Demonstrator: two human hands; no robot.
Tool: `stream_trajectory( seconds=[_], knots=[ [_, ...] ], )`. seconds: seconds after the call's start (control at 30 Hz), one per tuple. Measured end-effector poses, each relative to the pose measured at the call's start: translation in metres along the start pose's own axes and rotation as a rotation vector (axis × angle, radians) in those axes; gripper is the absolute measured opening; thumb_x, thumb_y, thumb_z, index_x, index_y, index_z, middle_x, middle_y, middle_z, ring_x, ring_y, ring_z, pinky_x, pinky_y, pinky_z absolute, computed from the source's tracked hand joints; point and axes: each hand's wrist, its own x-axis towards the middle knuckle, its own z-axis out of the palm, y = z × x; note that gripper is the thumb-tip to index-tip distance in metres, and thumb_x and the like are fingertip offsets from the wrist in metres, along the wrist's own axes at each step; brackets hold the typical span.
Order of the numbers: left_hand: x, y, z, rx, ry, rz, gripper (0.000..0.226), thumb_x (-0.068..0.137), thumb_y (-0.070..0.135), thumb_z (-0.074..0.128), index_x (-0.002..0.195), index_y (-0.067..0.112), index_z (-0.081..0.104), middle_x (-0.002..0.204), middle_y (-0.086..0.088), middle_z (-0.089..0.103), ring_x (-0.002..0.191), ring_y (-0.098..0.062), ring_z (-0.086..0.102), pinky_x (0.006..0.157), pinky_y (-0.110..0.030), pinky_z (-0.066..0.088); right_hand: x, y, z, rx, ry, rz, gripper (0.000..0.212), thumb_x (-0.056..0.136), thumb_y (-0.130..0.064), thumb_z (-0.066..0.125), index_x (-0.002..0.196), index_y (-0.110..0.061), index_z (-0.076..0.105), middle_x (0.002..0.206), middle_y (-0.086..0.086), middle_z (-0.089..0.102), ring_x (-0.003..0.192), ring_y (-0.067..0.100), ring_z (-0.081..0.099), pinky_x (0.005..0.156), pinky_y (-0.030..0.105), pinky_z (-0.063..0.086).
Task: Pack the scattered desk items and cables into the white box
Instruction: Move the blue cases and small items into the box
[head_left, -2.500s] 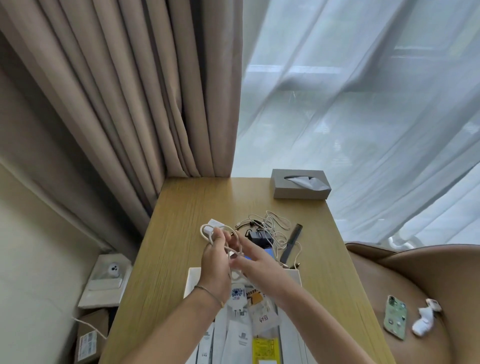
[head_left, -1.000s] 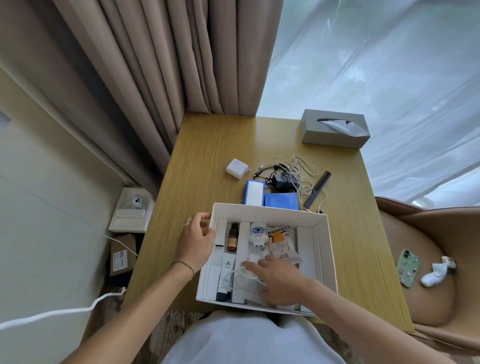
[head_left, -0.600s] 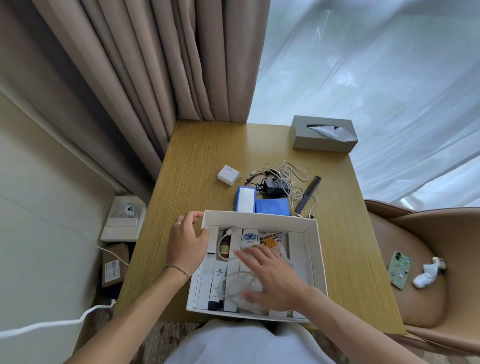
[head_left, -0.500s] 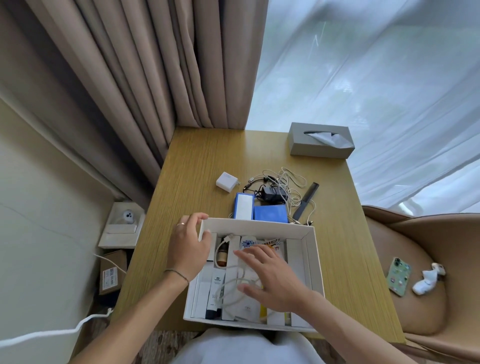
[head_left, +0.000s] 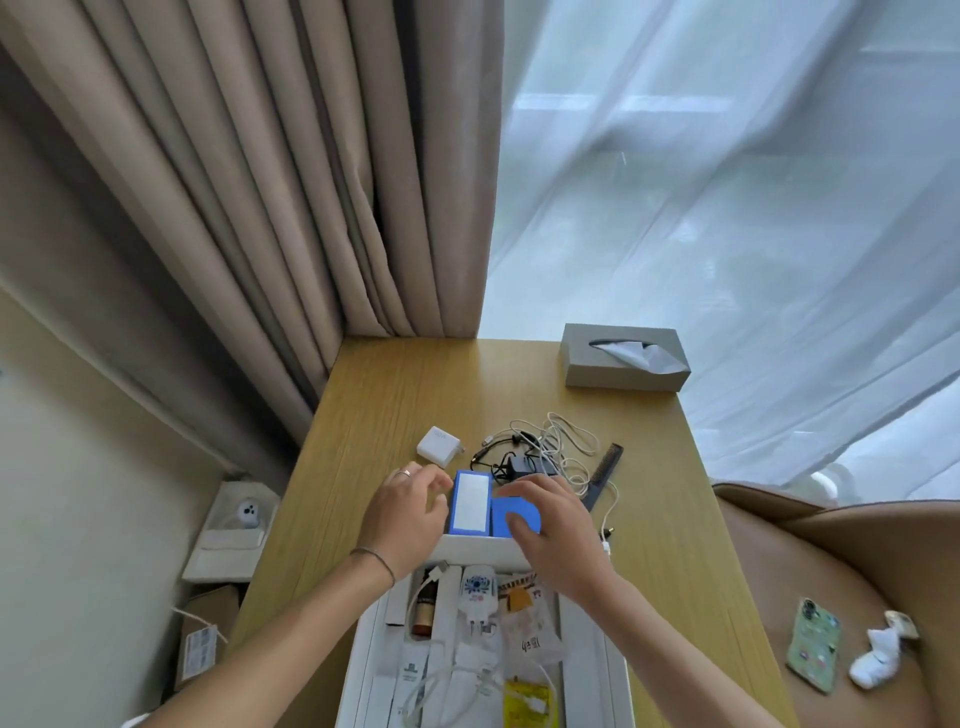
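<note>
Beyond the white box (head_left: 470, 546), we are laying our right hand (head_left: 551, 525) on the blue case (head_left: 511, 514), fingers curling over it; our left hand (head_left: 405, 512) is hovering loosely open beside the blue-rimmed box (head_left: 470, 503).

Light wood desk (head_left: 363, 415) w/ grey tissue box (head_left: 623, 358) far right. Mid-desk: small white charger cube (head_left: 438, 444), tangle of white + black cables (head_left: 540, 452), black comb (head_left: 602, 475) on right, two blue boxes (head_left: 470, 501) side by side. Open white cardboard box (head_left: 363, 670) at near edge.
</note>
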Motion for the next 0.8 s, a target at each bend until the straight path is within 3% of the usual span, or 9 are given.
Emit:
stream_trajectory(
  seconds=[0.13,0.3,0.43,0.6,0.7,0.8],
  knots=[
    [0.032,-0.004,0.008,0.091,-0.073,-0.015,0.018,0.093,0.019,0.053,0.105,0.027,0.064,0.107,0.012,0.060,0.102,-0.010,0.054,0.082,-0.028,0.049,0.024,0.015,-0.008,0.056,0.035,0.066,0.025,0.095,-0.016,0.061,0.115,-0.027,0.073,0.108,-0.016,0.067,0.105,0.005,0.055,0.087,0.019,0.046],
    [0.067,-0.017,0.022,0.194,-0.144,-0.086,0.020,0.093,0.021,0.050,0.107,0.033,0.059,0.108,0.012,0.056,0.102,-0.009,0.052,0.075,-0.024,0.046,0.053,0.035,-0.014,0.134,0.123,0.216,0.023,0.095,-0.014,0.060,0.105,-0.026,0.077,0.102,-0.017,0.072,0.099,0.005,0.064,0.087,0.031,0.056],
    [0.094,-0.029,0.040,0.276,-0.183,-0.145,0.029,0.092,0.022,0.051,0.119,0.033,0.053,0.116,0.010,0.055,0.103,-0.011,0.050,0.078,-0.028,0.051,0.071,0.061,-0.018,0.198,0.172,0.357,0.023,0.097,-0.021,0.057,0.105,-0.030,0.077,0.101,-0.018,0.075,0.092,-0.001,0.067,0.083,0.032,0.060],
    [0.125,-0.039,0.067,0.373,-0.275,-0.231,0.044,0.093,0.023,0.051,0.136,0.028,0.045,0.130,-0.001,0.052,0.116,-0.021,0.049,0.079,-0.033,0.047,0.082,0.103,-0.023,0.272,0.135,0.420,0.025,0.098,-0.014,0.059,0.098,-0.036,0.072,0.096,-0.016,0.074,0.084,0.005,0.070,0.071,0.024,0.061],
    [0.141,-0.038,0.081,0.356,-0.283,-0.344,0.044,0.091,0.022,0.052,0.135,0.027,0.044,0.129,-0.006,0.051,0.117,-0.026,0.049,0.082,-0.038,0.048,0.084,0.126,-0.026,0.278,0.141,0.474,0.020,0.098,-0.014,0.060,0.099,-0.027,0.075,0.094,-0.016,0.073,0.087,-0.003,0.067,0.064,0.010,0.052],
    [0.155,-0.040,0.093,0.377,-0.285,-0.394,0.049,0.093,0.027,0.055,0.139,0.026,0.040,0.134,-0.008,0.047,0.120,-0.027,0.048,0.084,-0.039,0.048,0.085,0.147,-0.027,0.274,0.132,0.537,0.020,0.098,-0.014,0.058,0.100,-0.023,0.076,0.095,-0.012,0.074,0.090,0.002,0.067,0.073,0.020,0.056]
  ],
)
